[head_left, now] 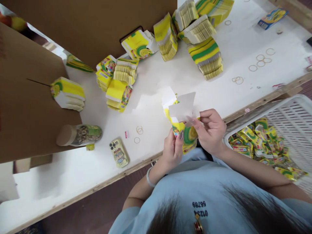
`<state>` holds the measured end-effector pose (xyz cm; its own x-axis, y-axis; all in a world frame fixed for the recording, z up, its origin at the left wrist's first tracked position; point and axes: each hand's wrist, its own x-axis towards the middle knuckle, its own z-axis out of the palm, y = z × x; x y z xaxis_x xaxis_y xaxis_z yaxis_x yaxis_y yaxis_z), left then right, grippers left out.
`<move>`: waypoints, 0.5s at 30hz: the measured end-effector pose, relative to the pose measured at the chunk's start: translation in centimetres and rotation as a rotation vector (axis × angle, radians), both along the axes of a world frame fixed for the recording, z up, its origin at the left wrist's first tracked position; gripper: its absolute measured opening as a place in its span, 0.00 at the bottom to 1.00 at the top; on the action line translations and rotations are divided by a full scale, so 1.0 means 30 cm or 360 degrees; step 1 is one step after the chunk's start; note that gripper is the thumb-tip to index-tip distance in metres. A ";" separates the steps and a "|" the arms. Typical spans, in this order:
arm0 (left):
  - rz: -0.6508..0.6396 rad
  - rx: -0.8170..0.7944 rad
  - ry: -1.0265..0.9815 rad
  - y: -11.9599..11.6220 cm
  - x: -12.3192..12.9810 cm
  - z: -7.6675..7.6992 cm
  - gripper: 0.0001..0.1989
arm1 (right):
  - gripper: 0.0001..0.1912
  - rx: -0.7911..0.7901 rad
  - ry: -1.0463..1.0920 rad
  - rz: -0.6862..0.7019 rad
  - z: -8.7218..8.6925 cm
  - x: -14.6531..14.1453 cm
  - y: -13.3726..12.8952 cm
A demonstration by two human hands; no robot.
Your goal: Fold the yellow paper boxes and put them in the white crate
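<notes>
Close to my body, at the table's front edge, I hold a yellow and green printed carton (190,138) with its white flaps standing up. My left hand (172,148) grips its left side, thumb on the printed face. The fingers of my right hand (211,131) pinch the upper right corner, by a greyish white flap or sheet (184,105); whether that piece belongs to the carton I cannot tell. Another white flap (168,97) sticks up at the left. What lies inside the carton is hidden.
Bundles of flat yellow cartons (204,58) stand along the back of the white table (151,113). At left are a jar (80,135), a phone (119,152) and brown cardboard boxes (26,91). Rubber bands (260,61) lie scattered. A white basket (296,113) with small packed boxes (262,139) stands at right.
</notes>
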<state>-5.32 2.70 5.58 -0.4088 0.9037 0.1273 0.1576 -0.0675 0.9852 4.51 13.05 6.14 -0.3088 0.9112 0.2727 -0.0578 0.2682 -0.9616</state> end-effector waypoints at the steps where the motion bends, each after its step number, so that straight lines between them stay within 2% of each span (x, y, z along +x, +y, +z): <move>1: 0.0006 0.0010 -0.0070 -0.004 0.008 0.000 0.23 | 0.09 0.0016 -0.0001 -0.0052 -0.010 0.008 -0.010; 3: 0.0080 0.0030 -0.0176 -0.020 0.020 0.001 0.28 | 0.11 0.0065 -0.0042 -0.0063 -0.027 0.033 -0.032; 6: 0.0168 0.0027 -0.0231 -0.066 0.022 -0.002 0.32 | 0.16 0.0149 -0.0081 0.0204 -0.041 0.086 -0.052; 9: 0.0026 -0.0068 -0.0247 -0.118 0.003 -0.003 0.27 | 0.17 0.0092 -0.0065 0.0602 -0.025 0.130 -0.044; 11: -0.0096 -0.0105 -0.0243 -0.140 -0.014 -0.001 0.24 | 0.11 -0.0012 -0.0091 0.0802 -0.001 0.145 -0.027; 13: -0.0170 -0.0076 -0.0198 -0.145 -0.027 0.003 0.22 | 0.09 -0.0136 -0.0166 0.0898 0.021 0.147 -0.011; 15: -0.0175 -0.0043 -0.0144 -0.135 -0.036 0.009 0.19 | 0.15 -0.0226 -0.0259 0.0903 0.035 0.136 -0.004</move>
